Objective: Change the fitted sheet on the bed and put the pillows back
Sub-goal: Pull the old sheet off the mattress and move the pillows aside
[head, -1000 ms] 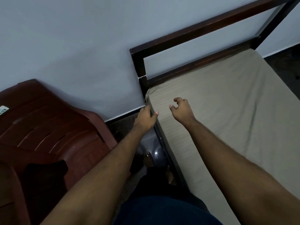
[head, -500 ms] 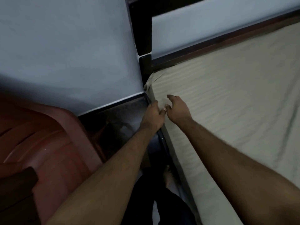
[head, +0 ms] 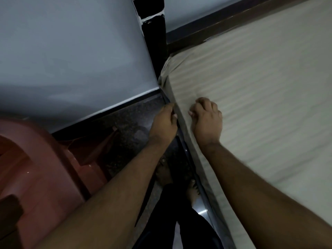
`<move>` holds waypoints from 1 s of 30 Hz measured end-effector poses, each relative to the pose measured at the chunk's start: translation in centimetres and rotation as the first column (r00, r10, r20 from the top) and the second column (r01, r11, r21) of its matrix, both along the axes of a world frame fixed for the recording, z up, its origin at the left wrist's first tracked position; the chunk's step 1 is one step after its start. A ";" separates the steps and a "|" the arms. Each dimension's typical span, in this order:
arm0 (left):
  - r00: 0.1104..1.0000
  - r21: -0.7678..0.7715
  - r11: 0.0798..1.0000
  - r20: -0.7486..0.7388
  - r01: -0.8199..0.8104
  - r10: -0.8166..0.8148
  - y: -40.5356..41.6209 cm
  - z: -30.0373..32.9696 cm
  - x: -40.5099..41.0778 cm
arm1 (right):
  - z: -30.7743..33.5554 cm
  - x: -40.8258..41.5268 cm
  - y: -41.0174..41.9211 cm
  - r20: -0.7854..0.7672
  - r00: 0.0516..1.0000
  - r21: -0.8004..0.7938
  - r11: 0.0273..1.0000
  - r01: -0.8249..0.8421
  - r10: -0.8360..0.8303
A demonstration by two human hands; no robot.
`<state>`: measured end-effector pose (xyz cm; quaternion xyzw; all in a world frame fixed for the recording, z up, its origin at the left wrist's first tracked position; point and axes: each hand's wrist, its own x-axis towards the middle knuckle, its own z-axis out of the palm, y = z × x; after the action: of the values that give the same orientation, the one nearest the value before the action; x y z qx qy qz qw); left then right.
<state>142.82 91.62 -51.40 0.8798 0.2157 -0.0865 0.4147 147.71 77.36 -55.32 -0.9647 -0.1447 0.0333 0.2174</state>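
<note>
Head view: the person leans over the near corner of the bed, beside the dark bedpost (head: 156, 38). The fitted sheet (head: 251, 90), beige with faint stripes, lies stretched over the mattress, its corner bunched just below the post and its side hanging down along the bed rail (head: 190, 159).

The left hand (head: 164, 124) sits at the mattress side, fingers curled in against the sheet's edge; its grip looks clamped on the hem, though the fingertips are hidden between cloth and rail. The right hand (head: 207, 121) rests on top of the sheet close to the edge, fingers curled and bunching the fabric, so that grip appears closed on the sheet too. A brown plastic chair (head: 41, 177) stands near on the dark speckled floor (head: 125, 123). No pillows show.

Risks, as I judge them: the corner sits tight against the post, so a sideways pull could snag or strain the elastic there. With only a shallow pinch, the cloth may slip free. The chair stands close behind the left elbow and bare feet crowd the rail, leaving little room.
</note>
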 end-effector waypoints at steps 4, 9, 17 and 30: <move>0.993 0.094 0.994 0.100 0.058 -0.067 0.0 -0.4 0.8 | 0.1 0.5 0.8 -0.032 0.999 -0.020 0.999 0.034 -0.035; 0.992 0.010 0.997 0.107 -0.074 0.073 -0.3 -0.2 1.7 | 0.2 0.2 0.6 -0.052 0.997 0.102 0.993 0.057 -0.052; 0.975 -0.040 0.976 0.042 -0.215 0.217 -1.6 0.9 2.8 | 2.2 -1.1 0.0 -0.097 0.993 0.294 0.951 0.093 -0.068; 0.965 -0.166 0.954 -0.124 -0.248 0.229 -5.6 1.7 3.7 | 8.9 -3.2 -5.5 -0.135 0.982 0.473 0.863 0.180 -0.131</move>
<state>146.53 85.98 -49.72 0.8004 0.3329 -0.1006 0.4882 144.52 71.84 -46.43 -0.8857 -0.0591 0.0257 0.4598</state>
